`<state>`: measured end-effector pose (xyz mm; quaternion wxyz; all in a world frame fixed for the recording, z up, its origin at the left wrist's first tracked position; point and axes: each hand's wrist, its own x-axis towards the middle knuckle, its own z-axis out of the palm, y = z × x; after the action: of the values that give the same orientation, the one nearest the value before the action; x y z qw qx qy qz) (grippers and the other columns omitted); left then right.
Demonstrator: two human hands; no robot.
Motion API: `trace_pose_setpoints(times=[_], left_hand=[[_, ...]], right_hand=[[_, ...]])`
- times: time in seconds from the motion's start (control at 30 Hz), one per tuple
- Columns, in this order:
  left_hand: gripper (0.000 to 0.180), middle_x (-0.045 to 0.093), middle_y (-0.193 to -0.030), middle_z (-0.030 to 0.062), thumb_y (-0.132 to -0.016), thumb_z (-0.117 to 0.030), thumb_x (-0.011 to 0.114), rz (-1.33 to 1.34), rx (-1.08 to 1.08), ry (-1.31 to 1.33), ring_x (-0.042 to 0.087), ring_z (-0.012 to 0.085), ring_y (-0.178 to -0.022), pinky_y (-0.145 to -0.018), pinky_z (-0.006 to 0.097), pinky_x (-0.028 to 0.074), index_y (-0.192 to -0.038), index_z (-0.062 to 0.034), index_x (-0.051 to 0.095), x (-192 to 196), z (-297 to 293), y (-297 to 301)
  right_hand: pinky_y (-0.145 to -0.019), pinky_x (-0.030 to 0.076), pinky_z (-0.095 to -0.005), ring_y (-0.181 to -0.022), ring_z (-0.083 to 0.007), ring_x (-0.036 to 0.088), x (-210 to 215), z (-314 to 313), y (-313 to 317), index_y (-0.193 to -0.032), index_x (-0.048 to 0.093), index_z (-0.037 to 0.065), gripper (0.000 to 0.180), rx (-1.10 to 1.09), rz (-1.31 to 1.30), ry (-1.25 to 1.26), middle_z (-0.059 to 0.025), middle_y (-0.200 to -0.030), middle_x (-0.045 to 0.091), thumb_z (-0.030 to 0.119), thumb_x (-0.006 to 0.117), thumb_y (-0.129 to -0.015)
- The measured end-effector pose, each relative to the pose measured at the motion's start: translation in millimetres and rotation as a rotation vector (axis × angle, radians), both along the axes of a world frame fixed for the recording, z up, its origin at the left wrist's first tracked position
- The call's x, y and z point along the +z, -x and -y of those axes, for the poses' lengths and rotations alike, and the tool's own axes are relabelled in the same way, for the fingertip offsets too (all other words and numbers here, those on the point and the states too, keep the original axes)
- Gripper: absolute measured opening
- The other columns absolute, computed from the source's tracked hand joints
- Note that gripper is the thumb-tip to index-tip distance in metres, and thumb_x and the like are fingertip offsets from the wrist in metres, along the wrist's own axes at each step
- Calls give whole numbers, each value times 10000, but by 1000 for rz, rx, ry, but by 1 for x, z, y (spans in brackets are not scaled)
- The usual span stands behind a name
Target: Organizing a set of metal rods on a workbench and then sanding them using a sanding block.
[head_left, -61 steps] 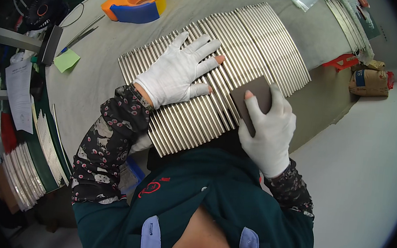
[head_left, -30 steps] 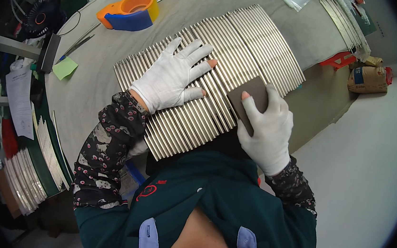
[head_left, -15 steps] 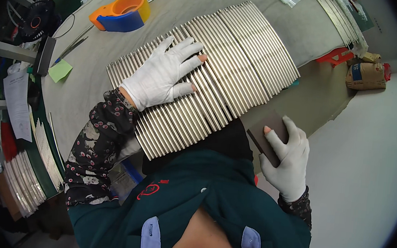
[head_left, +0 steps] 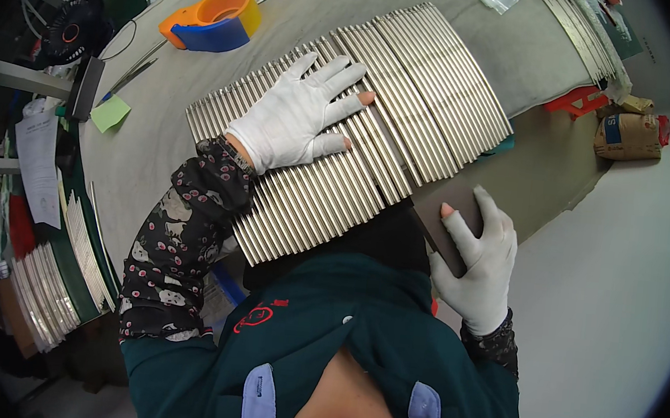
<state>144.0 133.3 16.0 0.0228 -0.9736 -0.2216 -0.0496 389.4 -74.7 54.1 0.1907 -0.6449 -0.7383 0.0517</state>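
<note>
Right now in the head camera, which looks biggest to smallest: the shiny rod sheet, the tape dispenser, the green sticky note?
1. Shiny rod sheet, by far.
2. Tape dispenser.
3. Green sticky note, smallest.

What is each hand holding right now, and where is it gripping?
The right hand grips a dark rectangular sanding block by its near end. The left hand holds nothing; it presses flat on the row of pale metal strips.

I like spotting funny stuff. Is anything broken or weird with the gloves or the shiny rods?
The white gloves have cut-off fingertips: bare tips poke out on the left hand, lying flat on the metal rods, and on the right hand, holding a dark block. The rods lie in a neat, even row; nothing looks bent or spilled.
</note>
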Motion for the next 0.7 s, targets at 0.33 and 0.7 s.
trace_pose_setpoints(times=[0.33,0.7], left_hand=[[707,321,-1499,169,-933,-657,226,25,27,28,303,363,-1380,-1136,527,186,-1472,-211,321,-2,6,12],[737,332,-1489,180,-922,-672,234,19,41,38,319,369,-1369,-1124,517,211,-1443,-169,372,1,6,8]], right_hand=[[-812,418,-424,-1067,-354,503,-5,-22,10,-1189,597,170,618,54,98,-77,-236,-1315,437,157,762,-594],[-794,423,-425,-1057,-357,509,-3,-26,14,-1176,599,162,593,53,160,-41,-241,-1308,435,155,752,-603]])
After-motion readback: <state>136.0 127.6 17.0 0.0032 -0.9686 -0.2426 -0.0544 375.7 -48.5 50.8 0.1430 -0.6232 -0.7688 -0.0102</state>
